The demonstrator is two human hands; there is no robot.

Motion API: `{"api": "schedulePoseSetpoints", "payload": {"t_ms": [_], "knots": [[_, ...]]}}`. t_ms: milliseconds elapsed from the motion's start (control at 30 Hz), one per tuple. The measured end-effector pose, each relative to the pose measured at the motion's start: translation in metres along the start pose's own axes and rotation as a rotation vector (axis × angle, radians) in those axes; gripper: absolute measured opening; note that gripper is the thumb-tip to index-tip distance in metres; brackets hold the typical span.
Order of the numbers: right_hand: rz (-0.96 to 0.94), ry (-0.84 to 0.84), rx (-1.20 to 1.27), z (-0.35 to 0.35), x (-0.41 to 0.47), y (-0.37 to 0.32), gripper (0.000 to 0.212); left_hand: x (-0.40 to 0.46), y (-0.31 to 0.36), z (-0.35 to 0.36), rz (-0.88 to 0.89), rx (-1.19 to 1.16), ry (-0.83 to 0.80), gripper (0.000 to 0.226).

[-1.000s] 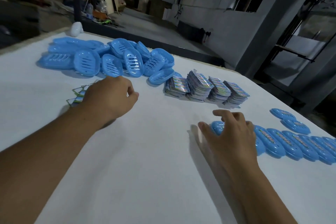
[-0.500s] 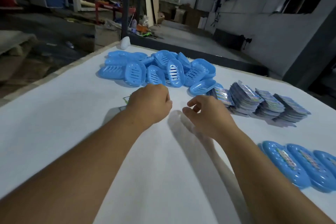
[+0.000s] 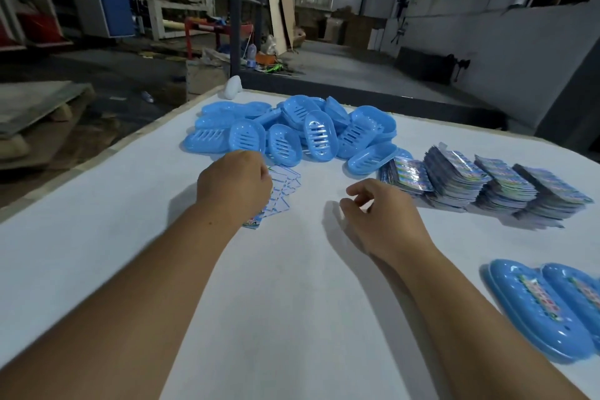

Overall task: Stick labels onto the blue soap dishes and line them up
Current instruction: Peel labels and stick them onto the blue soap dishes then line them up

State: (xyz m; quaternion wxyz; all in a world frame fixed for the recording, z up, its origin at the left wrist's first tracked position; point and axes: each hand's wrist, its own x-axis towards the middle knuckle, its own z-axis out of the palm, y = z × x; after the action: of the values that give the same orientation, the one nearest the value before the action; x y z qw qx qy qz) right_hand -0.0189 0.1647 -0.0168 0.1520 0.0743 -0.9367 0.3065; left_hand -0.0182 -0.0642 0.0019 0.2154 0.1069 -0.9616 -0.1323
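While the left hand [image 3: 235, 185] is laid knuckles-up over a small fan of loose labels [image 3: 282, 191] at centre frame, its fingers are curled under and hidden, so whether a label is actually pinched cannot be told. The right hand [image 3: 383, 221] is held just right of centre, above the white table [image 3: 292, 302], fingers loosely curled with thumb and forefinger apart, nothing held. The unlabelled blue soap dishes [image 3: 292, 130] are heaped at upper centre, just beyond the left hand, several tilted against one another. Four label stacks [image 3: 487, 188] are seen at right of centre, close to the heap. Two finished dishes [image 3: 535, 305], labels on their tops, are lined up at the lower right edge, partly cut off. The dishes are judged light, stiff, smooth moulded plastic; they are likely to slide on the table and the heap may shift when one is pulled, so a rim grip across the short side is suggested. The labels are judged thin, floppy and prone to clinging together; a single one is best peeled by a corner or edge. A small white object [image 3: 233, 87] is noted at the table's far corner.
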Motion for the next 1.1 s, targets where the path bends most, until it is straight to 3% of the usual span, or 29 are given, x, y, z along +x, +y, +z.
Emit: {"api": "schedulePoseSetpoints", "payload": {"t_ms": [167,367,500,667,800,900,967,1100], "knots": [[-0.047,0.022,-0.054,0.006,0.017,0.001,0.045,0.0,0.003,0.004,0.017,-0.007,-0.003,0.013],[-0.039,-0.097,-0.254,0.012,0.041,-0.003,0.056,0.0,0.009,0.007,0.066,-0.005,0.044,0.014],[-0.014,-0.08,-0.298,0.015,0.045,-0.004,0.047,0.0,0.01,0.006,0.082,-0.018,0.091,0.014],[0.004,0.092,-0.278,0.006,0.041,-0.002,0.033,0.001,0.01,0.006,0.084,-0.05,0.087,0.01],[-0.051,0.199,-0.29,-0.011,0.037,-0.006,0.025,0.0,0.01,0.008,0.154,-0.146,0.047,0.031],[-0.071,0.227,-0.102,-0.02,0.027,-0.013,0.025,-0.007,0.017,0.01,0.347,-0.26,0.042,0.068],[0.005,0.152,0.179,-0.023,0.021,-0.018,0.034,-0.012,0.023,0.008,0.431,-0.277,0.019,0.092],[0.238,-0.065,0.772,-0.03,0.02,-0.025,0.027,-0.015,0.03,0.007,0.473,-0.271,-0.017,0.109]]}}
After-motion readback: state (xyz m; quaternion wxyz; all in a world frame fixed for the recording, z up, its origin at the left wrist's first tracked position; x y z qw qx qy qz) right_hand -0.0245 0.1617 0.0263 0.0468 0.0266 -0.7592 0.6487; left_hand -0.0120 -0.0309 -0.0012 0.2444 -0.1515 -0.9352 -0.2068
